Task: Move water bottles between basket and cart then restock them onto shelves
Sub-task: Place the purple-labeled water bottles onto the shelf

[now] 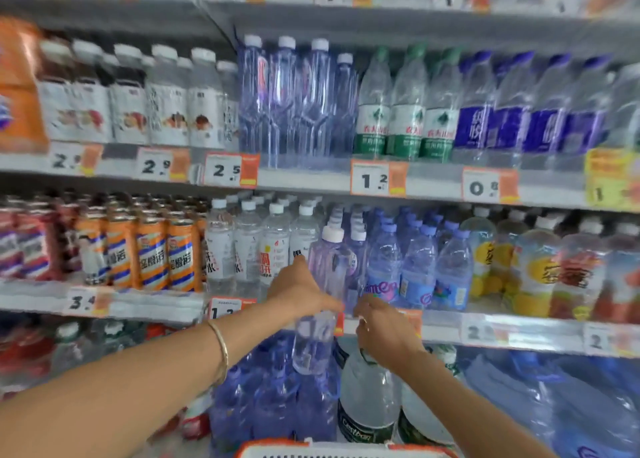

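At the middle shelf (446, 324) edge, we log restocking as partway: left hand (300, 293) grip wraps a water bottle (313, 339) leaning at its row, right hand (382, 327) grip curled, hold unclear, basket (346, 451) contents unseen.

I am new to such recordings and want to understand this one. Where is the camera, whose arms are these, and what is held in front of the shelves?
There is no machine here. One camera sits on the person's head and looks forward and down, so both arms are that person's own. The left hand grips a clear water bottle round its middle, in front of a shop shelf full of bottles. The right hand is near the shelf edge, fingers curled; blur hides whether it holds anything. The rim of the basket shows at the bottom edge.
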Motion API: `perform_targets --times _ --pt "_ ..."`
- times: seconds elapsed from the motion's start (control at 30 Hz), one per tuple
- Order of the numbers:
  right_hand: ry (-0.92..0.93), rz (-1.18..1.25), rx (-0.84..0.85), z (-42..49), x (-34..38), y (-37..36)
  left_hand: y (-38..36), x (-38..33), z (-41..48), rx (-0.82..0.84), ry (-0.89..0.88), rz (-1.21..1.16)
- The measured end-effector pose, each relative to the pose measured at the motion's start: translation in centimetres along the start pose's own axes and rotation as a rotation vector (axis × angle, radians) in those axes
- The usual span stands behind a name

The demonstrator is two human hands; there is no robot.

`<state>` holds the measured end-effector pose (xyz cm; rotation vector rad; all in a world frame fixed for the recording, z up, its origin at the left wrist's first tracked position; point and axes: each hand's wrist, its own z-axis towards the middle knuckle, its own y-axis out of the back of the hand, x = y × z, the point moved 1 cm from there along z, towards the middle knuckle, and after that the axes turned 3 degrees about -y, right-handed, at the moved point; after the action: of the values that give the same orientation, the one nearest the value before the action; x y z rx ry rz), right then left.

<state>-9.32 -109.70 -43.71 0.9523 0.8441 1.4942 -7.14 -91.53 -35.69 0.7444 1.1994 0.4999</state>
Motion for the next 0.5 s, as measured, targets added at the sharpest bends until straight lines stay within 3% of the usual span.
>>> perform_targets --times 0.27,0.37,0.5 --pt "0.22 -0.073 -0.569 8.5 2.2 12.4 10.5 -6.8 3.2 -0.196 -0.127 -0.035" --pt "0.183 -0.202 -0.61 12.0 1.6 15.6 14.2 -10.1 3.9 -0.265 -0.209 -0.033" --pt "0.101 -0.388 -0.461 14.7 -0.4 16.7 18.0 -14.5 4.8 -0.325 -0.297 -0.066"
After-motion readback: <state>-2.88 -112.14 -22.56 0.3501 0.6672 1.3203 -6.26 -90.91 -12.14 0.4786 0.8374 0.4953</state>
